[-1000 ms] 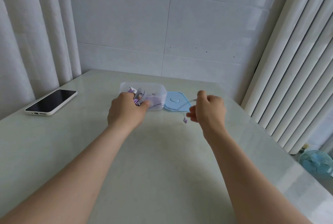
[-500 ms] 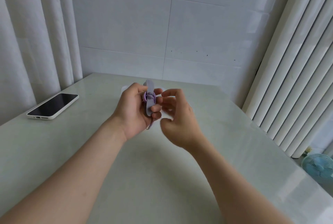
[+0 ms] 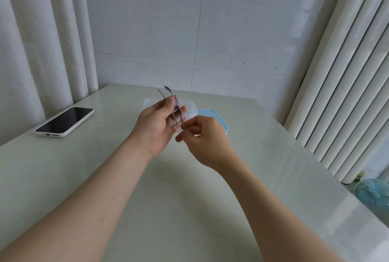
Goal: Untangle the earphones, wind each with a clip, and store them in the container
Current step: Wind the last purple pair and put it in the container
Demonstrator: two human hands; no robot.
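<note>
The left hand (image 3: 156, 120) grips the grey clip (image 3: 168, 91), with the purple earphone cord (image 3: 176, 104) wound round it. It is held up just in front of the clear container (image 3: 147, 101). The right hand (image 3: 205, 137), close beside, pinches what seems to be the cord's loose end.

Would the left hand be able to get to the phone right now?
Probably yes: nothing lies between the left hand and the phone on the table, though that hand is holding the clip.
</note>
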